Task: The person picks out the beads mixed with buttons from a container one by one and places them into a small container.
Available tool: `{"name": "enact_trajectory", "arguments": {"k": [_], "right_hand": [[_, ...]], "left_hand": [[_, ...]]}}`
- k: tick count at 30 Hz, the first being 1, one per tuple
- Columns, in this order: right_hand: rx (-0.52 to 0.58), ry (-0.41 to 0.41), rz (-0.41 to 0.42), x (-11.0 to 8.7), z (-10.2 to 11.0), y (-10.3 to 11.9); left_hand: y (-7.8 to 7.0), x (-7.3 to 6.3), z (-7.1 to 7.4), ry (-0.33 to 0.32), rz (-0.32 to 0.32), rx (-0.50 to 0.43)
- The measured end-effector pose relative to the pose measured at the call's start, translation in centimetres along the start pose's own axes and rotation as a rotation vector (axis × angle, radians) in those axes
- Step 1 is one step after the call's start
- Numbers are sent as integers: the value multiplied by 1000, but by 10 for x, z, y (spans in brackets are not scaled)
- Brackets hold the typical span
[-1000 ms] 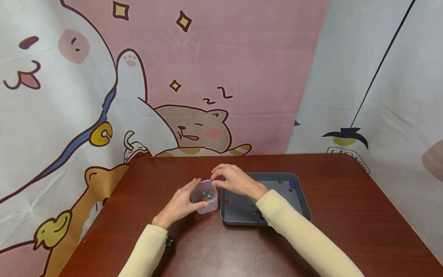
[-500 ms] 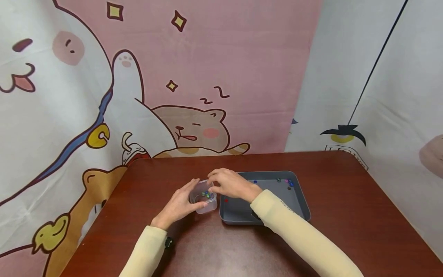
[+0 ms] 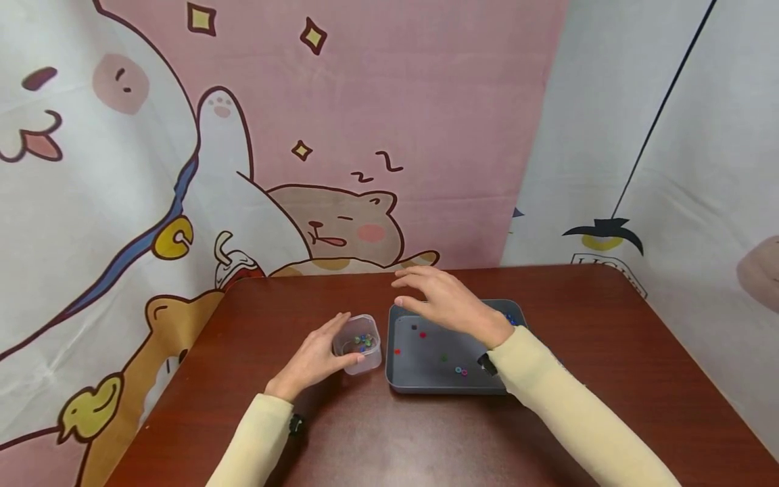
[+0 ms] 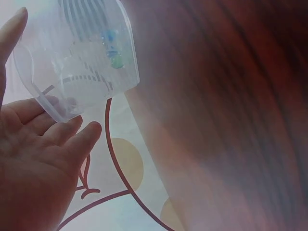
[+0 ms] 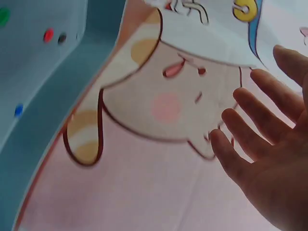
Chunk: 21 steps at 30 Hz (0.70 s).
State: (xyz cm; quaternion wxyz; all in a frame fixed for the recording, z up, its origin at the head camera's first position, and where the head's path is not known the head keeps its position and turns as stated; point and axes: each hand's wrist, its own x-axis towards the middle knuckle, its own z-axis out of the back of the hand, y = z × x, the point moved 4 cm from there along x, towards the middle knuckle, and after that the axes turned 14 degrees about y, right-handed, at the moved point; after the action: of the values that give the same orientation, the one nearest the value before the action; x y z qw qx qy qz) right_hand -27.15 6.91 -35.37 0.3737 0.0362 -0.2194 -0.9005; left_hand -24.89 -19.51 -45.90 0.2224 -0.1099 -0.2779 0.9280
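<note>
My left hand point(image 3: 312, 360) holds a small clear plastic container point(image 3: 364, 364), thumb on the near side and fingers round the far left. Inside lie several small beads point(image 3: 367, 340), green and blue. The left wrist view shows the same container point(image 4: 91, 91) tilted in the picture, with blue and green beads point(image 4: 115, 58) through its wall. My right hand point(image 3: 447, 297) is over the back of a grey tray point(image 3: 420, 389), fingers loosely extended. In the right wrist view that hand point(image 5: 274, 130) holds nothing and its fingers are spread.
In the tray are several scattered beads: a red bead point(image 3: 422, 335), a pink bead point(image 3: 464, 373), a green bead point(image 3: 444, 358) and blue beads point(image 3: 511, 319) at the back right. A cartoon-print cloth point(image 3: 462, 135) hangs behind the brown table point(image 3: 341, 439).
My right hand has moved from the container's rim to the right, over the tray, and its fingers have opened. The bead it pinched is gone from its fingers. The left hand stays at the container.
</note>
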Motion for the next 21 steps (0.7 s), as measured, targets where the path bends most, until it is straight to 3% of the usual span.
{"name": "enact_trajectory", "arguments": {"k": [10,16,21], "right_hand": [[34,-93,-120,-55,38,-38],[-11,-107,-155,-83,43,-56],[-64,-82,-208,-106,35,-72]], "left_hand": [[1,3,3,3,-26,28],[0,2,3,4,-20,23],[-1,0,1,4,-17,21]]}}
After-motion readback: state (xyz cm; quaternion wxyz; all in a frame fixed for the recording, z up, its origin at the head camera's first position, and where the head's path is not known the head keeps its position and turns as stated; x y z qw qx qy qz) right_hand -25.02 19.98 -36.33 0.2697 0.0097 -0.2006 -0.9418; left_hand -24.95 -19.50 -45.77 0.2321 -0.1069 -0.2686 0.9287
